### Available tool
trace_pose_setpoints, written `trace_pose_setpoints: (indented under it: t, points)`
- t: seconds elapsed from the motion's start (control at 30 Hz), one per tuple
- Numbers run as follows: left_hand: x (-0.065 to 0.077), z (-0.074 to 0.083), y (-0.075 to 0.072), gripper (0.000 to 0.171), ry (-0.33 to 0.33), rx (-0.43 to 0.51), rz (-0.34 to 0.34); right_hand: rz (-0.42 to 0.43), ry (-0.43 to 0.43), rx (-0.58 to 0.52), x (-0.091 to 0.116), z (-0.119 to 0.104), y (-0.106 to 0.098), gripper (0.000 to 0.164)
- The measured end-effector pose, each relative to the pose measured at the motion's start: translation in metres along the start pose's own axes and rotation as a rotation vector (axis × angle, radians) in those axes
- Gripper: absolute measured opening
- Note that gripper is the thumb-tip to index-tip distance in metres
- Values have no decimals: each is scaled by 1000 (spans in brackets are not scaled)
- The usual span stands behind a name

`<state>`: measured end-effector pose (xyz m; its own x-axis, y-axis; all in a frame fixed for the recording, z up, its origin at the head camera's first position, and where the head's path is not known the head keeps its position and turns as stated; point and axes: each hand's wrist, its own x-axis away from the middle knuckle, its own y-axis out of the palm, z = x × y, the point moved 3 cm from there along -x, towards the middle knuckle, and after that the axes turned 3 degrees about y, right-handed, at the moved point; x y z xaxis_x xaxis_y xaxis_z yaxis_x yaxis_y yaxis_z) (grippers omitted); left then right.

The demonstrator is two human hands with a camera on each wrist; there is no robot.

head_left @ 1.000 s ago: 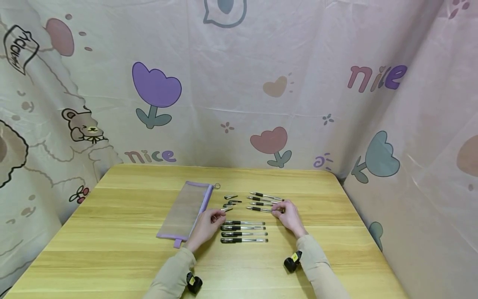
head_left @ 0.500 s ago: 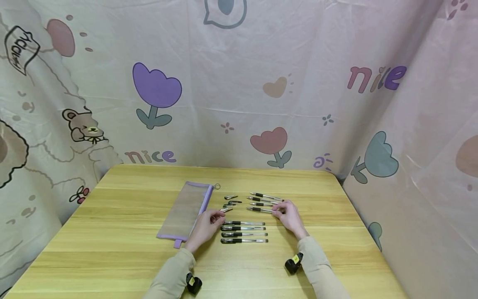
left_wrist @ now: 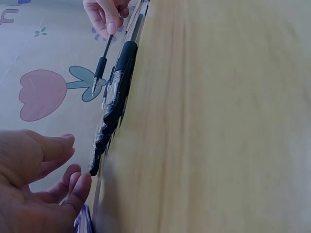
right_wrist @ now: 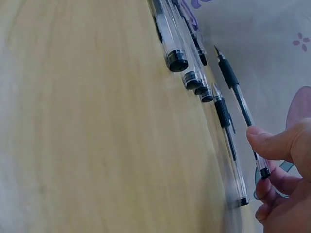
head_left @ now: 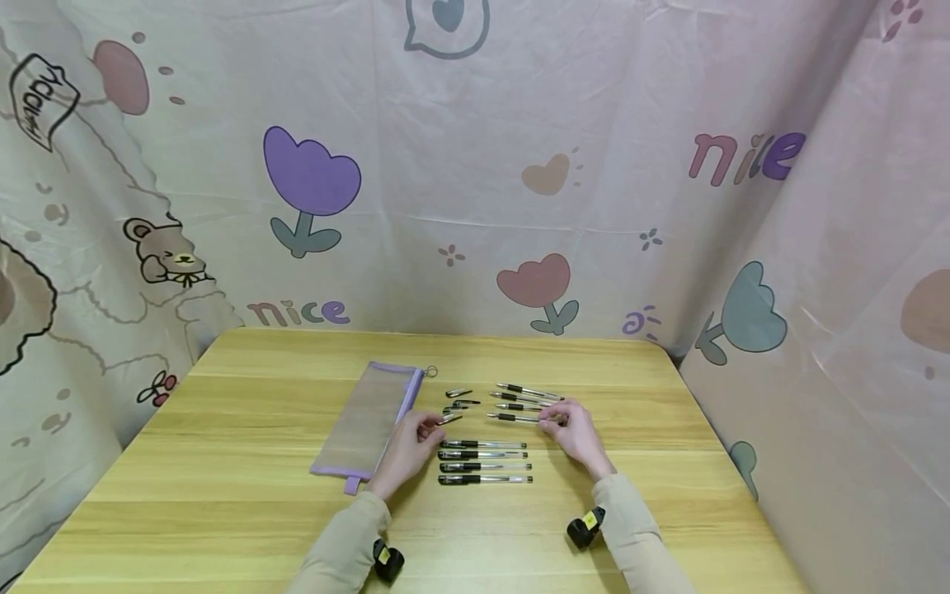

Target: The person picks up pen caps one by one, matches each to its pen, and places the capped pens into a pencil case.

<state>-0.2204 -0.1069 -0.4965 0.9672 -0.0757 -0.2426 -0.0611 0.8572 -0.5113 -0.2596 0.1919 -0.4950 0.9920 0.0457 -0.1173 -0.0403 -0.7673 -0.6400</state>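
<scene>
Head view: the right hand pinches an uncapped pen near its rear end, tip toward the left. Three loose pens, also uncapped, lie just beyond it on the desk. The left hand is beside four small caps; whether it touches the nearest cannot be told. Four capped pens lie in a row, closer to the wearer; a purple-edged pouch lies at left, partly behind the left hand. Left wrist view: left hand released — thumb and fingers apart, fingertips near the capped pens' cap ends. Right wrist view: grasped pen tilted, tip up, between thumb and fingers — held off the desk.
</scene>
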Motion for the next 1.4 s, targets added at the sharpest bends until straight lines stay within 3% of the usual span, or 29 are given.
trace_pose_setpoints:
  t: [0.3, 0.6, 1.1, 1.4]
  points:
    - [-10, 1, 5, 28, -47, -85, 21, 0, -42, 5, 5, -3, 0, 8]
    - [-17, -3, 10, 25, 34, -150, 56, -6, -29, -23, 9, -2, 1, 9]
    - [-26, -7, 12, 21, 11, -204, 54, -24, -5, -28, 8, 2, 3, 8]
    - [-32, -8, 13, 14, 47, -212, 66, -30, 3, -33, 8, 3, 3, 9]
